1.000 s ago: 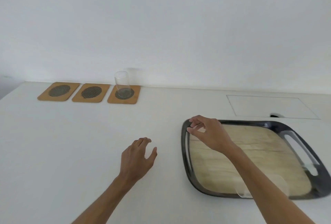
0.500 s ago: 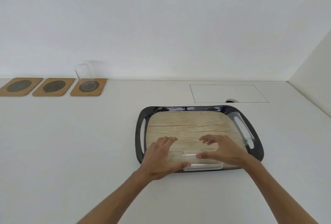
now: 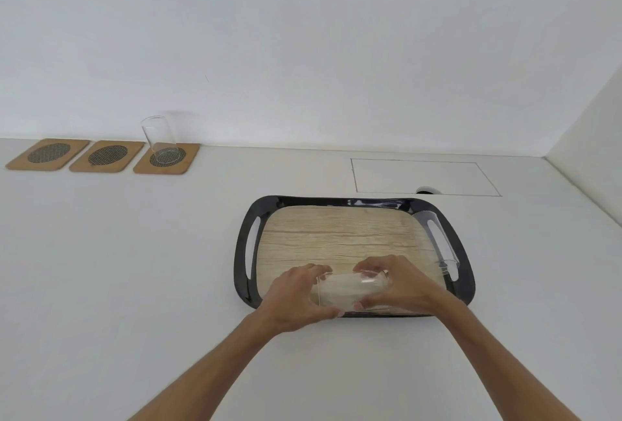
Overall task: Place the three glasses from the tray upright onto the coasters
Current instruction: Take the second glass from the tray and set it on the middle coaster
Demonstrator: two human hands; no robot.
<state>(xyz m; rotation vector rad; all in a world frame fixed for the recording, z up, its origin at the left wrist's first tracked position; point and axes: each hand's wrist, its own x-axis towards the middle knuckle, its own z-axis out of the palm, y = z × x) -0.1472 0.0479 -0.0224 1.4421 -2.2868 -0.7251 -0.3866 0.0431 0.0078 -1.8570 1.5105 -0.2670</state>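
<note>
A clear glass (image 3: pixel 350 291) lies on its side near the front edge of the black-rimmed wooden tray (image 3: pixel 336 238). My left hand (image 3: pixel 296 299) and my right hand (image 3: pixel 397 286) grip it from either end. A second glass (image 3: pixel 437 242) lies on its side along the tray's right handle. A third glass (image 3: pixel 159 137) stands upright on the right coaster (image 3: pixel 181 164). The middle coaster (image 3: pixel 106 159) and the left coaster (image 3: pixel 47 158) hold nothing.
The three cork coasters sit in a row at the back left against the white wall. A rectangular hatch outline (image 3: pixel 424 176) lies behind the tray. A side wall (image 3: pixel 592 151) rises at the right.
Both hands came down to the tray's front edge and closed around the lying glass. The view swung right, so the coasters now sit farther left.
</note>
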